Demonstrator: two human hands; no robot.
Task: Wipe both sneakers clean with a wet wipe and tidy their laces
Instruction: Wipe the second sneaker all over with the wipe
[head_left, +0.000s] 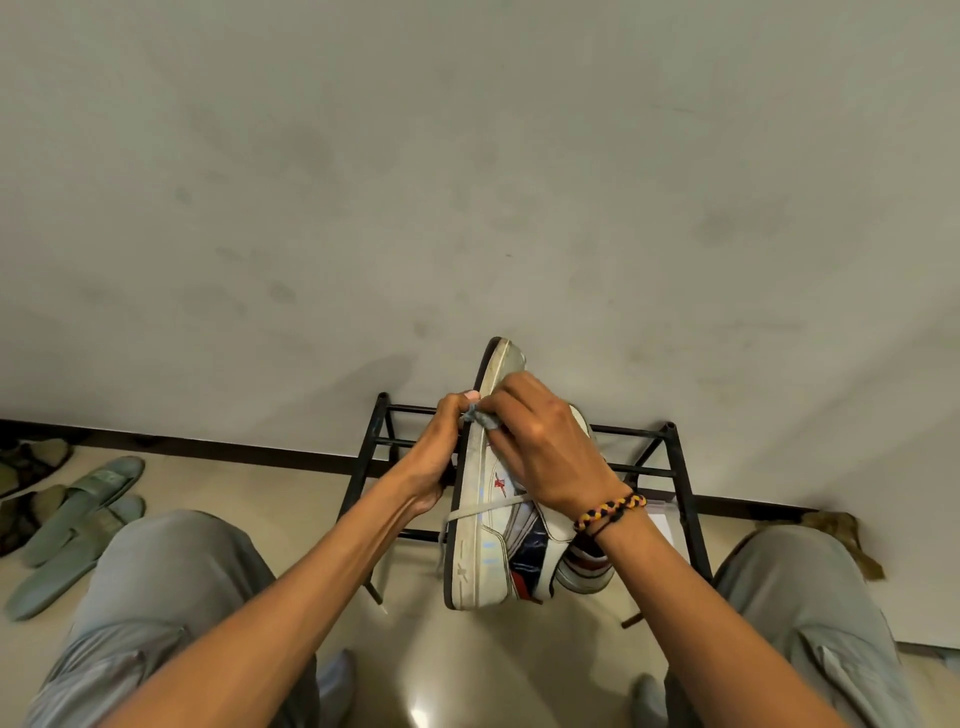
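A white sneaker (480, 540) with navy and red panels is held up on its side in front of me, toe pointing away, its dirty white sole edge facing left. My left hand (436, 457) grips the sole side from the left. My right hand (540, 452) lies over the upper and pinches a small greyed wet wipe (480, 415) against the sole edge near the toe. A loose white lace (483, 509) crosses the sole edge at mid-shoe. The second sneaker (584, 571) shows partly behind the first, low right.
A black metal shoe rack (670, 467) stands against the stained wall behind the sneaker. Pale green slippers (78, 525) lie on the floor at left. A brown fuzzy object (836, 530) sits by the baseboard at right. My knees frame the lower view.
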